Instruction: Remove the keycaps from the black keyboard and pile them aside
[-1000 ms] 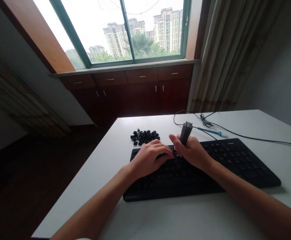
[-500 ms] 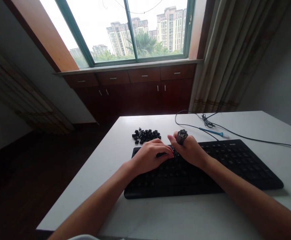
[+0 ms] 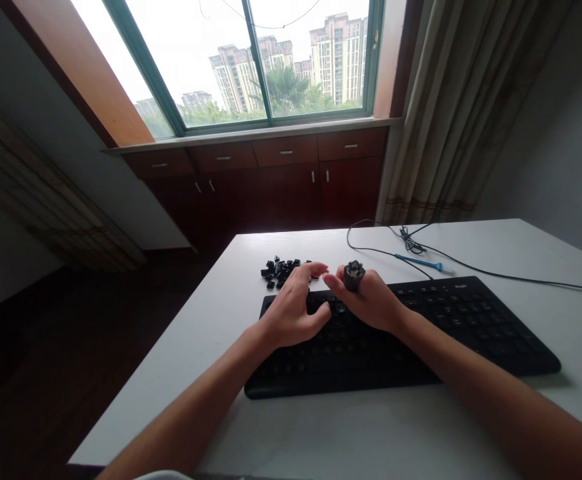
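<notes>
A black keyboard (image 3: 451,333) lies on the white table (image 3: 371,433). My right hand (image 3: 371,303) is closed around a dark grey cylindrical tool (image 3: 353,275), held upright over the keyboard's upper left keys. My left hand (image 3: 293,307) hovers just left of it, fingers spread and stretched toward the tool's lower end; whether the fingertips pinch a keycap is too small to tell. A pile of several loose black keycaps (image 3: 279,270) sits on the table behind the left hand.
A thin blue tool (image 3: 421,263) and a black cable (image 3: 495,272) lie behind the keyboard. The table's left edge (image 3: 185,327) drops to a dark floor. Wooden cabinets stand under the window beyond; a curtain hangs at the right.
My left hand has lifted off the keys and spread its fingers toward the tool. The tool has tipped so its end faces the camera, and both hands shifted slightly away from me.
</notes>
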The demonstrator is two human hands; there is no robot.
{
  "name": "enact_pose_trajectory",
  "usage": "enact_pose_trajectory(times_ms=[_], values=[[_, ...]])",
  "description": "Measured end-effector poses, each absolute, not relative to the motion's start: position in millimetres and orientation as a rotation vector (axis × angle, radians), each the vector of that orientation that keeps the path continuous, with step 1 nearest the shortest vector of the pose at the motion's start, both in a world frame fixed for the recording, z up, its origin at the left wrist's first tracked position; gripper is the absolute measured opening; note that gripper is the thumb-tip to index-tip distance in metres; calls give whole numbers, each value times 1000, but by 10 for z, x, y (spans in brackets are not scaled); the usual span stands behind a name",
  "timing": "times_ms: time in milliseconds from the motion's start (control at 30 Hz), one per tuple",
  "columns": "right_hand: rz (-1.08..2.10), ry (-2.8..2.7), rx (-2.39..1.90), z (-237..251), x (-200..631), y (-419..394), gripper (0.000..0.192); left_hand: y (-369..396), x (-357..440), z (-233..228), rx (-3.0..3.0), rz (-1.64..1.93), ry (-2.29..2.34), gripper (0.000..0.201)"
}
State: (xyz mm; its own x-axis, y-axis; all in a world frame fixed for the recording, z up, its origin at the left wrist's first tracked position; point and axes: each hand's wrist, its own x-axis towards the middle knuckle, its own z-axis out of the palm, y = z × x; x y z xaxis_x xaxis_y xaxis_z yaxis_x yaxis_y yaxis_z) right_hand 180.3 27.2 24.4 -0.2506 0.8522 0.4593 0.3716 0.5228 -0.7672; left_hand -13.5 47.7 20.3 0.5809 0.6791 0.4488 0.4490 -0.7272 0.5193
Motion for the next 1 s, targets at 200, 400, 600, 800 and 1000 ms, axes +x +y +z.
enact_pose_trajectory(times_ms=[200,400,600,800,1000], values=[[732,-1700,-990,237,1642,247,39,376,-5,180,2553,744,797,81],[1123,-1310,-986,210,1437,240,42,272,69,112,2451,794,779,108],[1250,-1229,-1011,248,1302,333,45,310,59,-18,2314,908,913,105],[1097,-1232,-945,102,1297,272,46,290,74,-25,2304,921,769,85],[1062,-1179,-851,46,1317,245,49,219,62,12,2344,857,732,85]])
